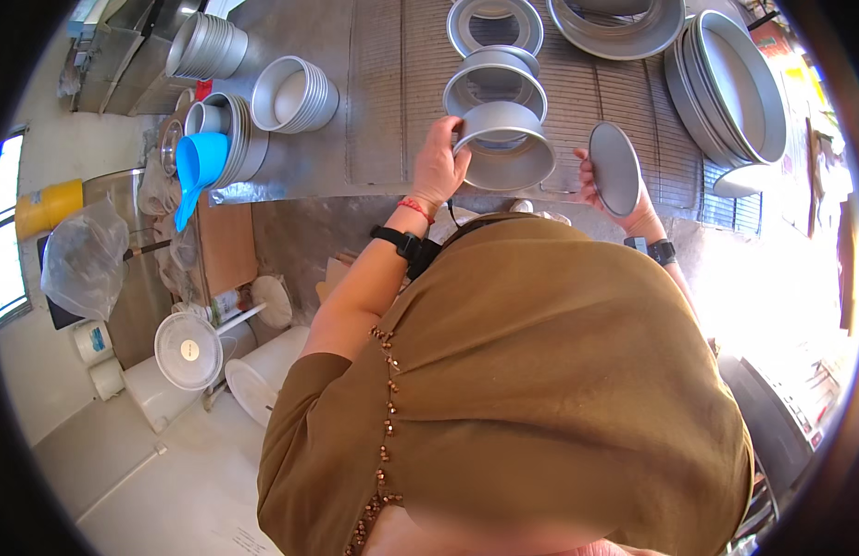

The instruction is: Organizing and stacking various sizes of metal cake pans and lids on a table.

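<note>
My left hand is closed on the near rim of a bottomless metal cake ring, tilted so I look through it. In my right hand is a flat round metal disc, held up on edge just right of the ring; the fingers show at its left side and the palm is mostly hidden behind it. Right behind the held ring stands another cake ring, partly covered by it. Farther back lies a third ring with a wide flat rim.
The metal table carries wire racks. A stack of large round pans stands right, and a wide pan lies at the back. On the left are nested tins, more stacked tins and a blue jug over the edge.
</note>
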Demonstrator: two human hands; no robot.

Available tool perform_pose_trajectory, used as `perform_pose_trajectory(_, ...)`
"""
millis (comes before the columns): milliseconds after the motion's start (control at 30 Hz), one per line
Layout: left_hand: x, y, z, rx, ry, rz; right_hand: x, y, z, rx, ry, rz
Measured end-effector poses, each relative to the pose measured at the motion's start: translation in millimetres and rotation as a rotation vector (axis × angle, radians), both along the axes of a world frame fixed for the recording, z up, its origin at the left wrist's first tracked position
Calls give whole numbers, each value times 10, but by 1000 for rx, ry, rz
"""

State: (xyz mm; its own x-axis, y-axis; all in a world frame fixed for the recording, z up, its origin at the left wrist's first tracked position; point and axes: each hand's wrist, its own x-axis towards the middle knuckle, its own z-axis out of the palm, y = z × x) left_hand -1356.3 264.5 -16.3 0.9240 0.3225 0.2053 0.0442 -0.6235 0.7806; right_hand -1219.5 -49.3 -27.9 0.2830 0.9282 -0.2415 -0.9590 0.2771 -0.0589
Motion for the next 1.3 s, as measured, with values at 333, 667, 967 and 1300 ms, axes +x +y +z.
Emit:
perform_pose_trajectory(333,48,-65,-8,133,19,50,411,-12,211,-597,-465,-291)
perform_pose_trajectory(667,-169,-33,268,53,84,-53,755,137,125,-672,-644,-521)
perform_pose_trajectory(967,-555,227,217,-4,83,161,961,610,44,-739,-871,-465)
perform_pose_trajectory(1300,-643,393,85,-27,107,230,1104,983,11,-931,-1150,-306)
